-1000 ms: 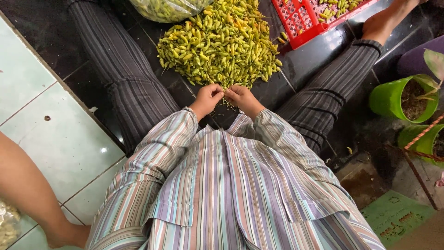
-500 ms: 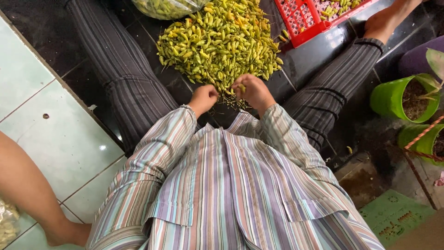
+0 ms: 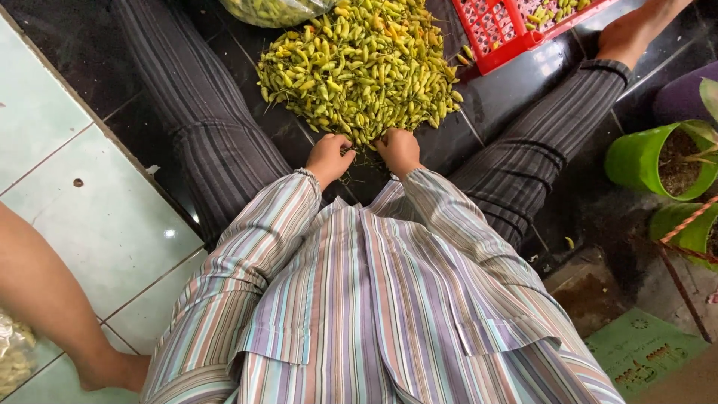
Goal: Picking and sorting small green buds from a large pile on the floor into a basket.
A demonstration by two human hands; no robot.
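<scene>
1. Head view: the chili pile lies on the dark floor between the person's legs.
2. Left hand and right hand touch its near edge, fingers curled; what each grip holds cannot be told.
3. A red crate stands just beyond.

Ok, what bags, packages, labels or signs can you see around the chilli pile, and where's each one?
Clear plastic bag: top edge beyond the chilli pile, bulging, holding green-yellow chillies.
Clear plastic bag: lower left corner on the pale tiles, crinkled, pale contents.
Green mat: lower right floor, flat rectangle with yellowish lettering.
No screens in view.
</scene>
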